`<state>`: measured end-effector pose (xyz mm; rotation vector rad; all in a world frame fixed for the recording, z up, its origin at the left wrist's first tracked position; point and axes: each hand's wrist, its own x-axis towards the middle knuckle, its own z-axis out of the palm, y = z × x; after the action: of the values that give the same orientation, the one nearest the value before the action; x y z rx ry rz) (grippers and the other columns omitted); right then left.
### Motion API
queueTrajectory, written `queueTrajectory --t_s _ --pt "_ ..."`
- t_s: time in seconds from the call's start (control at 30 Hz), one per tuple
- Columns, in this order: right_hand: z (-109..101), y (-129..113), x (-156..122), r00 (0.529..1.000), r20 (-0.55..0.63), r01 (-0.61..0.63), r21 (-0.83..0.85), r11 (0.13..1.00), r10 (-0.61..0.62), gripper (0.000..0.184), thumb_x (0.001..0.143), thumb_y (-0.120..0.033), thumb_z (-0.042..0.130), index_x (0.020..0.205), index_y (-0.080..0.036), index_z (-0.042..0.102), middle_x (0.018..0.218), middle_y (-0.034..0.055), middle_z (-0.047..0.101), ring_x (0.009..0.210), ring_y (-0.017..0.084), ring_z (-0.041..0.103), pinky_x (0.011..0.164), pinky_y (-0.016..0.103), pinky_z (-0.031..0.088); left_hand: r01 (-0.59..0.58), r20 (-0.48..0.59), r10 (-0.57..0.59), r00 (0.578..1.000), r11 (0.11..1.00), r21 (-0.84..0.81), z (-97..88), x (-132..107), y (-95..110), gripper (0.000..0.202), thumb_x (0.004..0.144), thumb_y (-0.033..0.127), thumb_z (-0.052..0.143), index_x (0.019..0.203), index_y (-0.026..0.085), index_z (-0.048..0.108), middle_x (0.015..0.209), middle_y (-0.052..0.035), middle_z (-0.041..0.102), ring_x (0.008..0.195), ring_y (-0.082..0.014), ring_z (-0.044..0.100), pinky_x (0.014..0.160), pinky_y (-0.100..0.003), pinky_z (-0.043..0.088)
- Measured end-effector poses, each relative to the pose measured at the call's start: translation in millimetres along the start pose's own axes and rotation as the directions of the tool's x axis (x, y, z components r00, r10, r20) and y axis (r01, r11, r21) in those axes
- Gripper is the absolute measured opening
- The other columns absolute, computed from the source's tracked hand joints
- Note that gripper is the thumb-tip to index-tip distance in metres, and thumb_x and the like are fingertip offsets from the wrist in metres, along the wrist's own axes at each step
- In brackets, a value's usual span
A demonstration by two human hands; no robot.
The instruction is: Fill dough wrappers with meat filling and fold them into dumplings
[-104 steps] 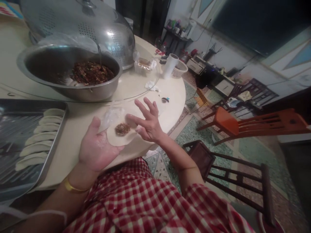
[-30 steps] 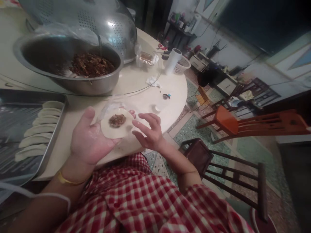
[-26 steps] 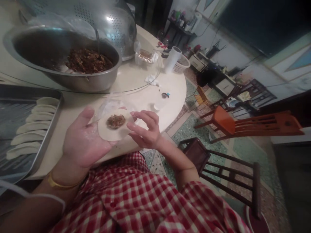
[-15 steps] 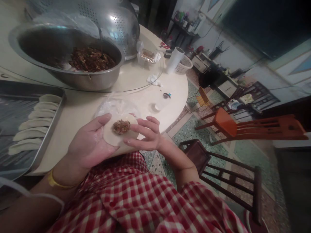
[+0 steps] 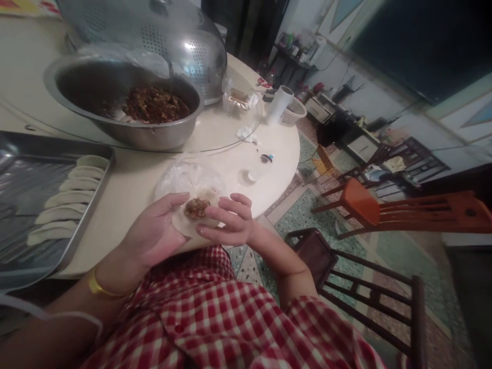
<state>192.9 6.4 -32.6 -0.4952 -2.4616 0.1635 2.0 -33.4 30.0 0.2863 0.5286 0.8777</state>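
My left hand (image 5: 154,230) cradles a round dumpling wrapper (image 5: 182,221), its thumb along the near left edge and the palm beneath. A lump of brown minced filling (image 5: 197,207) sits in the middle of the wrapper. From the other side, the fingers of my right hand (image 5: 234,220) hold the wrapper's right edge, which curves up a little beside the filling. Just beyond both hands, a clear plastic bag (image 5: 180,177) lies on the table. Several folded dumplings (image 5: 69,200) rest in a row in the metal tray (image 5: 109,163) at left.
A steel bowl (image 5: 154,135) of dark filling stands on the glass turntable, with a perforated metal colander (image 5: 196,61) behind it. A white roll (image 5: 280,105) and a plastic basket (image 5: 295,114) stand near the table's far right edge. Wooden chairs (image 5: 359,202) are on the right.
My right fingers have pressed in closer to the filling, and the wrapper now bends up around it instead of lying flat. The view has shifted slightly, so the tray and bowl appear farther right.
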Motion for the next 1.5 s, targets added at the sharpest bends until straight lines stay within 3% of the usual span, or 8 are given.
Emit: queueTrajectory --t_s 0.13,0.3,0.57,0.83,1.0,1.2,1.37,1.5 --pt "0 -1 2 0.997 -0.045 0.061 -0.058 0.996 -0.064 0.021 0.09 -0.033 0.069 0.099 -0.051 0.07 0.099 -0.0088 0.076 0.093 0.016 0.066 0.091 0.039 0.056 -0.089 -0.062 0.099 0.993 0.986 0.144 -1.6 3 -5 0.009 0.071 0.016 0.075 0.079 0.012 0.078 0.076 -0.0052 0.077 0.07 -0.0152 0.067 0.063 -0.022 0.057" --pt "3 -3 0 0.995 0.085 -0.051 -0.11 0.993 0.061 0.011 0.088 -0.036 0.07 0.092 -0.046 0.073 0.093 -0.006 0.077 0.09 0.017 0.067 0.093 0.04 0.057 -0.127 -0.059 0.144 0.988 0.967 0.222 -2.5 5 -11 0.006 0.069 0.01 0.077 0.075 0.012 0.078 0.074 -0.0038 0.075 0.072 -0.0131 0.065 0.061 -0.017 0.052" --pt "15 -3 -16 0.975 -0.189 0.09 -0.127 0.988 -0.113 0.025 0.088 -0.029 0.07 0.102 -0.05 0.069 0.11 -0.0077 0.074 0.108 0.017 0.064 0.098 0.041 0.053 -0.146 -0.014 0.154 0.988 0.957 0.251 -2.7 7 -16 0.016 0.075 0.025 0.081 0.087 0.015 0.08 0.093 -0.0054 0.078 0.077 -0.0131 0.067 0.067 -0.018 0.055" --pt "13 -14 -8 0.987 0.069 -0.144 -0.04 0.989 0.147 0.008 0.088 -0.037 0.069 0.083 -0.04 0.074 0.097 -0.0038 0.074 0.102 0.018 0.067 0.1 0.04 0.053 -0.143 -0.021 0.16 0.987 0.929 0.342 -4.6 2 -17 0.01 0.076 0.019 0.076 0.085 0.018 0.079 0.089 -0.003 0.076 0.081 -0.0141 0.067 0.066 -0.017 0.054" --pt "20 -18 -6 0.994 0.036 -0.105 -0.035 0.994 0.106 0.012 0.09 -0.041 0.065 0.083 -0.041 0.075 0.096 -0.0031 0.074 0.101 0.018 0.067 0.098 0.041 0.055 -0.117 -0.035 0.135 0.99 0.939 0.324 -12.7 0 -19 0.011 0.073 0.022 0.079 0.082 0.018 0.076 0.08 -0.0021 0.072 0.07 -0.014 0.064 0.059 -0.02 0.052" --pt "26 -22 -9 0.967 0.108 -0.227 -0.044 0.973 0.231 0.008 0.087 -0.042 0.069 0.083 -0.041 0.076 0.092 -0.0014 0.071 0.101 0.018 0.066 0.106 0.04 0.051 -0.021 -0.1 0.06 0.993 0.937 0.349 -11.1 -2 -20 0.018 0.074 0.024 0.08 0.09 0.022 0.073 0.073 0.0015 0.068 0.054 -0.0088 0.056 0.048 -0.017 0.043" --pt "27 -23 -12 0.984 -0.023 -0.179 -0.106 0.978 0.178 0.006 0.083 -0.044 0.072 0.081 -0.039 0.076 0.094 -0.0001 0.071 0.1 0.021 0.064 0.1 0.044 0.053 -0.017 -0.162 0.075 0.984 0.943 0.332 -10.2 -1 -22 0.029 0.072 0.028 0.084 0.099 0.026 0.073 0.08 0.0011 0.07 0.058 -0.0095 0.058 0.051 -0.018 0.047" --pt "24 -29 -10 0.955 -0.171 -0.264 -0.125 0.956 0.242 0.012 0.081 -0.044 0.072 0.076 -0.033 0.074 0.103 0.0034 0.073 0.105 0.025 0.063 0.096 0.047 0.054 -0.051 -0.149 0.11 0.983 0.933 0.355 -6.3 -1 -23 0.018 0.073 0.03 0.082 0.09 0.025 0.077 0.084 -0.0008 0.071 0.069 -0.0132 0.063 0.057 -0.019 0.051"
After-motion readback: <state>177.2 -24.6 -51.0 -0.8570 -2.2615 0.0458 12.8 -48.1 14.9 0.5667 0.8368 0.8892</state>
